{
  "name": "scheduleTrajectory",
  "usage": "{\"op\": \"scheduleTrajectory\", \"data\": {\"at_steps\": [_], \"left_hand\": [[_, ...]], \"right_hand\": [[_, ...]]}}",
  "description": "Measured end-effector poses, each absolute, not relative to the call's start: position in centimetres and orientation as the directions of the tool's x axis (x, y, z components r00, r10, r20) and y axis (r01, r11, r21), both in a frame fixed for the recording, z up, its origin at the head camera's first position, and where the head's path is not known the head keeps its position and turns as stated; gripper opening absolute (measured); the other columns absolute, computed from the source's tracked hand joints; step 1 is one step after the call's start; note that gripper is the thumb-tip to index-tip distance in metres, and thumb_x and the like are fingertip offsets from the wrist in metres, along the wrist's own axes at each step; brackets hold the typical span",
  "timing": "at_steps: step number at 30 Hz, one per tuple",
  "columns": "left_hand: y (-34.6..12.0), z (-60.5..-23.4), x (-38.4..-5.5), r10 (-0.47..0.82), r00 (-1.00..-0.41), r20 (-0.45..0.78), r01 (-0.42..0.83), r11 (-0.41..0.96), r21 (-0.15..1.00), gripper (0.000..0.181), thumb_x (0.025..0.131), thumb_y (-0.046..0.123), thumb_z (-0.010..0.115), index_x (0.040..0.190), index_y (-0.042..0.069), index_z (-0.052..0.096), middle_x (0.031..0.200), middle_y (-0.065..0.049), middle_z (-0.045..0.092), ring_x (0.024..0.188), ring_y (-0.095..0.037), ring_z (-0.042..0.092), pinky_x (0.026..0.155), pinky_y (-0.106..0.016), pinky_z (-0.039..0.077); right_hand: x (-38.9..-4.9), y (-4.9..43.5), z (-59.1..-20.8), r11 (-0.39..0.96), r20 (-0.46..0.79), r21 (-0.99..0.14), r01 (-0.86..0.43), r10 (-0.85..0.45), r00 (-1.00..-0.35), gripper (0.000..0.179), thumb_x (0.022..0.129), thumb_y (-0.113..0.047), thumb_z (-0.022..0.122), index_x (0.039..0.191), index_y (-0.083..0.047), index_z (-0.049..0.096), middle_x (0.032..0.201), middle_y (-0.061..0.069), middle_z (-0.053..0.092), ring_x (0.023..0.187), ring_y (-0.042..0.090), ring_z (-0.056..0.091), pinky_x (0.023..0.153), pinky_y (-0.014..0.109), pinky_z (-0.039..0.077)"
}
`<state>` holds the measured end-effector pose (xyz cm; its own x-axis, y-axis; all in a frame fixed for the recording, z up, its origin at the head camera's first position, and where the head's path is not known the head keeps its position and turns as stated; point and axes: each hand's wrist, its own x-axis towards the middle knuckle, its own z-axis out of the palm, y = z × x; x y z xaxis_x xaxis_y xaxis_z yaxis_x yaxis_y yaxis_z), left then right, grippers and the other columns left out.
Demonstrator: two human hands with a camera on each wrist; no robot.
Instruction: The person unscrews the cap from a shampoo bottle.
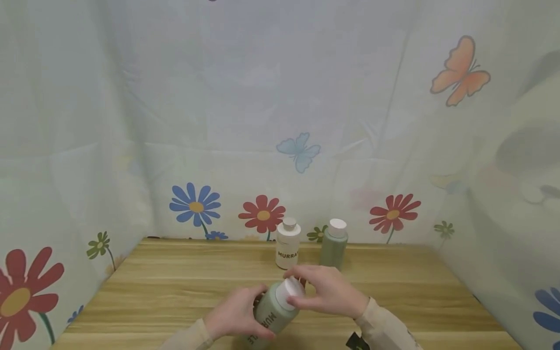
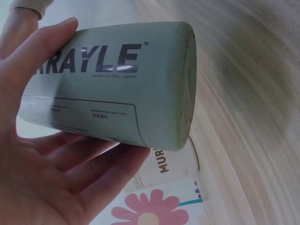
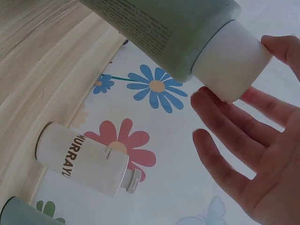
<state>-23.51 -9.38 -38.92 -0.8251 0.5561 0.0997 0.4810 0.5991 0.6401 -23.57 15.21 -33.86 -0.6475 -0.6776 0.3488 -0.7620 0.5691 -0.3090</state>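
A green bottle (image 1: 275, 307) with a white cap (image 1: 289, 293) is tilted above the table, its capped end up and to the right. My left hand (image 1: 238, 313) grips its body, thumb on the lettered side and fingers around the other; the left wrist view shows the base (image 2: 188, 89) lifted off the wood. At the cap, my right hand (image 1: 325, 294) pinches the white top between thumb and fingers, as the right wrist view also shows, with two of its fingers standing away from the cap (image 3: 232, 61).
Behind the hands, a white bottle (image 1: 288, 248) lettered MURRAY stands upright near the back edge. Another green bottle (image 1: 333, 248) with a white cap stands to its right. A flowered curtain (image 1: 245, 121) borders the wooden table (image 1: 183, 272). Something dark (image 1: 356, 341) shows by the right sleeve.
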Motion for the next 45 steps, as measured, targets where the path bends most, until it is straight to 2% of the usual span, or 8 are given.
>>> {"op": "scheduleTrajectory", "data": {"at_steps": [4,12,16,20,23,27,33,45], "left_hand": [[-9.4,-39.1,-23.6,0.566,-0.818,0.103,0.488,0.589,0.644,0.067,0.064,0.045,0.086,0.118,0.015,0.059,0.103,0.005,0.069,0.085,-0.001,0.062,0.072,-0.023,0.052],[-9.3,-39.2,-23.8,0.572,-0.813,0.105,0.492,0.581,0.649,0.064,0.063,0.042,0.087,0.115,0.016,0.059,0.1,0.006,0.069,0.083,0.0,0.061,0.07,-0.022,0.051],[-9.2,-39.2,-23.8,0.577,-0.807,0.121,0.508,0.576,0.641,0.066,0.063,0.042,0.087,0.115,0.014,0.059,0.1,0.005,0.069,0.082,0.0,0.061,0.07,-0.021,0.051],[-9.2,-39.1,-23.9,0.581,-0.801,0.144,0.528,0.571,0.629,0.068,0.062,0.042,0.088,0.116,0.013,0.059,0.101,0.004,0.069,0.083,0.001,0.062,0.069,-0.021,0.051],[-9.3,-39.3,-23.9,0.578,-0.802,0.154,0.534,0.577,0.618,0.067,0.062,0.042,0.088,0.115,0.013,0.059,0.099,0.005,0.069,0.082,0.002,0.061,0.069,-0.021,0.051],[-9.3,-39.6,-23.9,0.573,-0.803,0.161,0.54,0.587,0.603,0.065,0.061,0.043,0.088,0.112,0.015,0.06,0.096,0.008,0.068,0.079,0.003,0.06,0.067,-0.02,0.05],[-9.2,-39.3,-23.8,0.568,-0.813,0.131,0.517,0.6,0.61,0.064,0.062,0.042,0.087,0.113,0.015,0.06,0.097,0.007,0.069,0.08,0.002,0.06,0.068,-0.021,0.05],[-9.1,-39.4,-23.6,0.569,-0.812,0.131,0.52,0.603,0.605,0.066,0.061,0.042,0.088,0.113,0.013,0.06,0.098,0.006,0.069,0.08,0.002,0.059,0.069,-0.021,0.05]], "right_hand": [[-23.5,15.4,-33.9,0.528,0.33,-0.307,-0.792,-0.721,-0.609,0.037,0.086,-0.03,0.07,0.12,-0.02,0.061,0.115,-0.007,0.066,0.098,0.003,0.06,0.081,0.022,0.053],[-23.6,15.9,-33.8,0.426,0.333,-0.251,-0.869,-0.805,-0.491,0.047,0.08,-0.014,0.072,0.124,-0.02,0.057,0.122,-0.005,0.061,0.107,0.008,0.058,0.09,0.025,0.052],[-23.6,15.9,-33.6,0.444,0.278,-0.349,-0.825,-0.792,-0.544,0.055,0.086,-0.02,0.071,0.137,-0.021,0.048,0.128,-0.004,0.059,0.112,0.008,0.057,0.092,0.026,0.051],[-23.7,15.9,-33.5,0.497,0.214,-0.474,-0.726,-0.735,-0.643,0.068,0.089,-0.04,0.067,0.146,-0.025,0.035,0.122,-0.004,0.062,0.105,0.007,0.058,0.08,0.024,0.051],[-23.7,15.8,-33.6,0.528,0.212,-0.489,-0.694,-0.7,-0.682,0.063,0.088,-0.048,0.065,0.141,-0.024,0.042,0.111,-0.005,0.065,0.095,0.004,0.058,0.07,0.021,0.049],[-23.7,15.7,-33.7,0.539,0.245,-0.445,-0.715,-0.695,-0.676,0.045,0.088,-0.046,0.066,0.124,-0.02,0.057,0.105,-0.007,0.066,0.088,0.0,0.057,0.068,0.019,0.049],[-23.6,15.8,-33.7,0.521,0.28,-0.356,-0.775,-0.732,-0.621,0.038,0.089,-0.037,0.069,0.121,-0.019,0.061,0.113,-0.008,0.066,0.097,0.001,0.058,0.082,0.022,0.052],[-23.9,16.3,-33.8,0.337,0.31,-0.252,-0.907,-0.86,-0.406,0.047,0.083,-0.011,0.071,0.126,-0.019,0.056,0.127,-0.006,0.059,0.114,0.009,0.055,0.096,0.026,0.049]]}}
